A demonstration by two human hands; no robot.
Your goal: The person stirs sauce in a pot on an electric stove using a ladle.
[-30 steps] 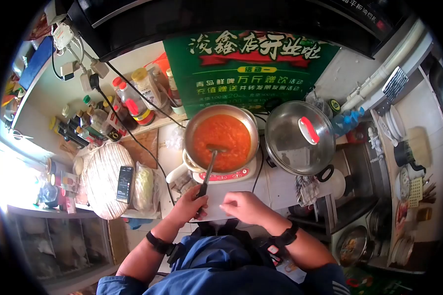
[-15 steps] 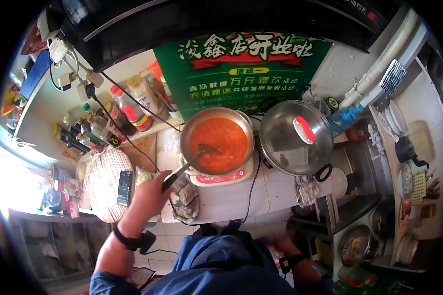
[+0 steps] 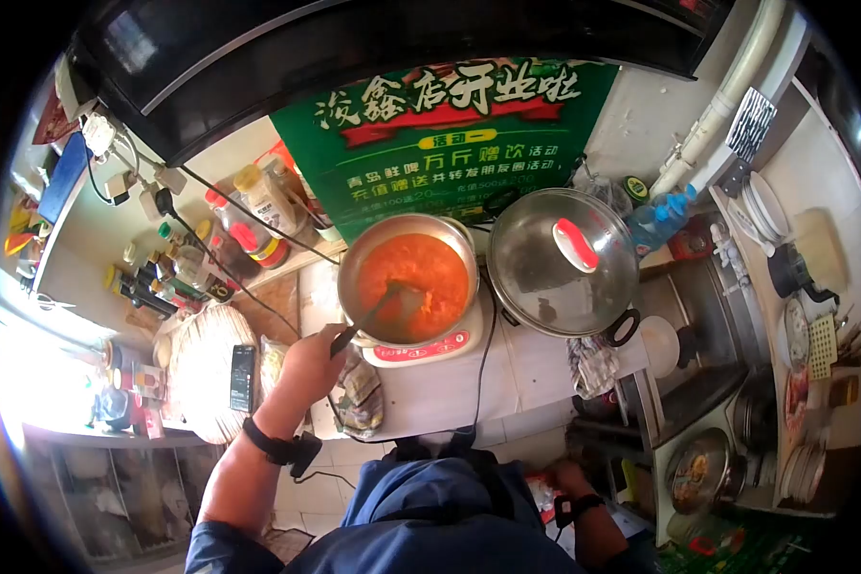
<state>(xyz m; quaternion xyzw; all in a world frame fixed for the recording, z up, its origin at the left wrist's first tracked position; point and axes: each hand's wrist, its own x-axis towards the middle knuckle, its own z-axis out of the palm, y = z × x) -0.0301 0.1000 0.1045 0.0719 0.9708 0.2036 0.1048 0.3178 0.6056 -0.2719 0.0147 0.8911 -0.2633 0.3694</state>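
My left hand (image 3: 308, 369) is closed around the dark handle of a spatula (image 3: 366, 320). The spatula's blade dips into an orange-red soup (image 3: 421, 277) with soft lumps, in a round metal pot (image 3: 346, 287). That pot stands on a white cooker base with a red control panel (image 3: 421, 352). Down at my right side hangs my right hand (image 3: 572, 478), in shadow, beside a red and white item (image 3: 543, 496). Its fingers are too dark to make out.
Right of the pot sits a wide pan with a glass lid (image 3: 564, 268) and a red knob. A patterned cloth (image 3: 359, 397) lies near the counter's front edge. At left are a round wooden board (image 3: 201, 373), a phone (image 3: 243, 378) and several bottles (image 3: 187, 258). A black cable (image 3: 488, 373) crosses the counter.
The spatula's blade has shifted within the soup, and my left hand has moved slightly lower and to the left. The whole view has shifted a little.
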